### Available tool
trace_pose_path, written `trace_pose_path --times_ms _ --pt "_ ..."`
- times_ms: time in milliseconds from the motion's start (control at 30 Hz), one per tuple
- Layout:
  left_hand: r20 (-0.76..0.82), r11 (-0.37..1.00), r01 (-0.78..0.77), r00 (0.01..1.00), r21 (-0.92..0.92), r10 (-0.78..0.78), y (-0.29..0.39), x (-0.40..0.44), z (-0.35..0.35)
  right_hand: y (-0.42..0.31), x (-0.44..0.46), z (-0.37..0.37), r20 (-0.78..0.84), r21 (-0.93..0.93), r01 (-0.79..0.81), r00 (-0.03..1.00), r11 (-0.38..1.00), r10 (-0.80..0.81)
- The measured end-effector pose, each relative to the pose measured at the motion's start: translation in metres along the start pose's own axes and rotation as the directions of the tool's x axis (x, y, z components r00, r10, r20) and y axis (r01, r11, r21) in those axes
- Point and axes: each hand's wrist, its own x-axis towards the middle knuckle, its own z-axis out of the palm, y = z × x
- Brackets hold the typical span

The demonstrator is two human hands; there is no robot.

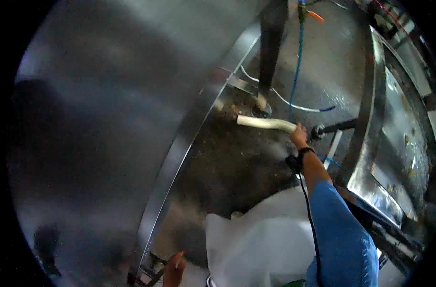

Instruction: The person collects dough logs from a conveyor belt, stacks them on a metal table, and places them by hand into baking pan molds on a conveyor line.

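Observation:
My right hand (299, 137), at the end of a blue sleeve, is closed around one end of a cream-coloured, slightly bent piece of hose (266, 123). The hose's other end points left, over the wet floor and near the foot of a table leg. My left hand (174, 270) is partly in view at the bottom edge, beside the metal table's lower corner. Its fingers look loosely extended, and I see nothing in them. A black band is on my right wrist, with a dark cable running down from a dark object near it.
A large steel table (108, 124) fills the left side, its raised edge running diagonally. Another wet steel table (404, 143) stands at right. On the floor are a white tube (304, 108) and a black pipe (339, 126). A blue hose (298, 62) hangs at the top. A white apron (265, 244) covers my front.

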Motion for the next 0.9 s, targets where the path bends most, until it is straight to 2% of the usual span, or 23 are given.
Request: trace_pose_path --times_ms 33,67,100,133,300,333,367,400,433,500,567,600,633,667,700,733,767,833,900 --pt "-0.002 1.0 0.01 1.0 -0.008 -0.01 0.001 0.003 0.0 0.014 0.009 0.006 0.005 -0.004 0.05 0.999 0.999 -0.05" --pt "-0.003 1.0 0.015 1.0 -0.007 -0.015 0.002 0.005 -0.001 0.054 0.055 0.058 -0.095 -0.053 0.073 0.992 0.996 -0.078" --pt "-0.008 1.0 0.017 1.0 -0.008 -0.017 0.002 0.007 -0.001 0.054 0.05 0.048 0.032 0.017 0.097 0.995 0.995 -0.098" --pt "-0.015 1.0 0.015 1.0 -0.009 -0.015 0.002 0.008 0.0 0.051 0.064 0.05 0.175 0.238 -0.103 0.983 0.966 0.061" --pt "-0.031 1.0 -0.002 1.0 -0.001 0.002 0.006 0.014 0.009 0.055 0.07 0.064 0.038 0.306 0.037 0.998 0.951 -0.051" --pt "-0.006 0.993 0.111 0.994 0.038 -0.111 0.014 0.014 0.009 0.05 0.065 0.053 0.039 0.303 0.044 0.997 0.952 -0.059" --pt "0.019 0.972 0.221 0.975 0.084 -0.223 0.023 0.014 0.009 0.041 0.053 0.034 0.089 0.051 0.089 0.992 0.995 -0.093" --pt "0.043 0.937 0.323 0.943 0.136 -0.331 0.031 0.014 0.01 0.039 0.05 0.028 0.146 -0.204 0.142 0.983 0.969 -0.113" --pt "0.054 0.929 0.335 0.936 0.158 -0.347 0.037 0.018 0.011 0.05 0.06 0.041 0.229 -0.337 0.263 0.954 0.904 -0.192" --pt "0.087 0.961 0.246 0.962 0.124 -0.257 0.057 0.032 0.012 0.037 0.071 0.042 0.215 -0.382 0.267 0.957 0.885 -0.196" --pt "0.102 0.979 0.181 0.977 0.09 -0.19 0.082 0.021 0.01 0.016 0.029 0.011 0.115 -0.421 0.257 0.966 0.87 -0.23" --pt "0.107 0.989 0.148 0.983 0.019 -0.149 0.084 0.019 0.011 0.009 0.026 0.009 0.226 -0.196 0.223 0.958 0.955 -0.177" --pt "0.108 0.985 0.105 0.99 -0.137 -0.091 0.088 0.025 0.013 0.003 0.027 0.006 0.329 0.034 0.143 0.933 0.989 -0.146" --pt "0.108 0.955 0.063 0.994 -0.289 -0.033 0.092 0.032 0.015 -0.017 0.009 -0.008 0.274 0.01 0.226 0.936 0.974 -0.22" --pt "0.16 0.773 0.145 0.985 -0.618 -0.057 0.121 0.046 0.018 -0.043 -0.027 -0.026 0.041 0.082 0.351 0.934 0.933 -0.355" --pt "0.137 0.683 0.028 0.985 -0.729 0.106 0.122 0.07 0.031 -0.077 -0.051 -0.047 0.148 0.096 0.351 0.92 0.932 -0.362" --pt "0.111 0.555 -0.059 0.957 -0.83 0.267 0.122 0.093 0.044 -0.095 -0.076 -0.055 0.124 0.105 0.407 0.9 0.907 -0.418" --pt "0.14 0.456 0.024 0.965 -0.89 0.222 0.171 0.126 0.032 -0.126 -0.141 -0.097 -0.023 -0.067 0.652 0.756 0.756 -0.654" --pt "0.202 0.355 0.126 0.962 -0.926 0.184 0.229 0.151 0.01 -0.143 -0.183 -0.138 -0.2 -0.197 0.748 0.602 0.634 -0.773"
